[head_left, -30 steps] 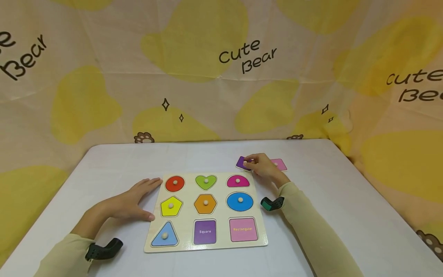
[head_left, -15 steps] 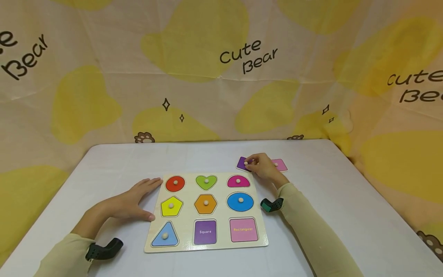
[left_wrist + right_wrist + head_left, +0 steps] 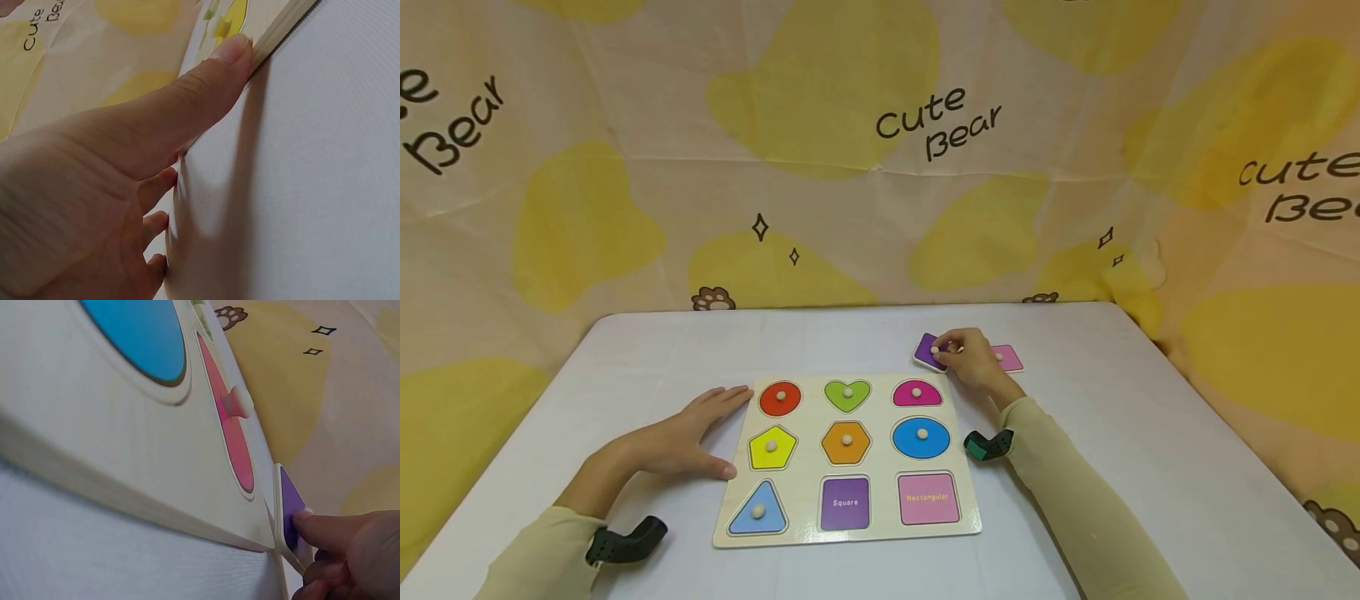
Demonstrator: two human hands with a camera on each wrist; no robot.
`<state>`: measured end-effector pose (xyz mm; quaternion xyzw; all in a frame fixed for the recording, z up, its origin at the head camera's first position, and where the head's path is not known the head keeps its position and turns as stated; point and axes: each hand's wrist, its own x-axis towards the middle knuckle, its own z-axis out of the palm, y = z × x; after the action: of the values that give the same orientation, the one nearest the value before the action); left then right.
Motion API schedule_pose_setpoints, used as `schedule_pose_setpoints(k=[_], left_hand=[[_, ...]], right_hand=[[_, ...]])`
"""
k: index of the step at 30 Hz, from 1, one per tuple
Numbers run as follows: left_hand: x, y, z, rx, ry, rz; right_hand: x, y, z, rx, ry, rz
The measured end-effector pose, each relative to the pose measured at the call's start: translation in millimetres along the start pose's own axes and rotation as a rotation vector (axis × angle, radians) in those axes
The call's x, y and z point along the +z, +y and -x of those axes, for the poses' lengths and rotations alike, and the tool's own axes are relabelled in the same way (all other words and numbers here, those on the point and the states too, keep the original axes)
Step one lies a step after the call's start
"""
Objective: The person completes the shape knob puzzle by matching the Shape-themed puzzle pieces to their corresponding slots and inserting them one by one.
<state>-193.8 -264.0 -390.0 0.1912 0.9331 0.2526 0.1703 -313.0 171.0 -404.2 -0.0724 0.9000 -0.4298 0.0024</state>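
A wooden knob puzzle board (image 3: pixel 803 510) lies flat on the white table. My left hand (image 3: pixel 673 437) rests at its left side, fingers extended, thumb (image 3: pixel 219 75) touching the edge. Beyond the board's far right corner, my right hand (image 3: pixel 976 360) pinches the knob of a purple square piece (image 3: pixel 925 353) between thumb and fingers. That piece (image 3: pixel 289 503) is tilted in the right wrist view. A pink rectangular piece (image 3: pixel 1012 358) lies behind the right hand, partly hidden. The board's bare purple square recess (image 3: pixel 845 503) and pink recess (image 3: pixel 928 508) carry printed words.
Knobbed pieces sit in the other recesses, among them a red circle (image 3: pixel 772 406), a blue oval (image 3: pixel 910 446) and a light blue triangle (image 3: pixel 767 525). A patterned yellow cloth (image 3: pixel 820 192) hangs behind the table's far edge.
My right hand has shifted slightly up and the purple square piece has tilted, its far edge rising. The left hand and the board stay in place.
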Motion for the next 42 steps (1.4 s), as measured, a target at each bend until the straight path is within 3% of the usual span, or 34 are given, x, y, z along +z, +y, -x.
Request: schedule_pose_setpoints(k=[11,16,26,42], left_hand=[[-0.2,-1.2,0.2,0.000,0.002,-0.005],[0.4,-1.9,-0.1,-0.003,0.004,-0.005],[1.6,-3.7,-0.6,-0.012,0.000,0.000],[1.1,-0.8,-0.6,-0.018,0.002,0.001]], right_hand=[[-6,-10,-0.4,-0.025,-0.001,0.009],[-8,-15,0.7,-0.052,-0.034,-0.001],[-9,-26,6.1,-0.194,-0.121,-0.036],[-4,-49,18.9,-0.255,-0.262,-0.032]])
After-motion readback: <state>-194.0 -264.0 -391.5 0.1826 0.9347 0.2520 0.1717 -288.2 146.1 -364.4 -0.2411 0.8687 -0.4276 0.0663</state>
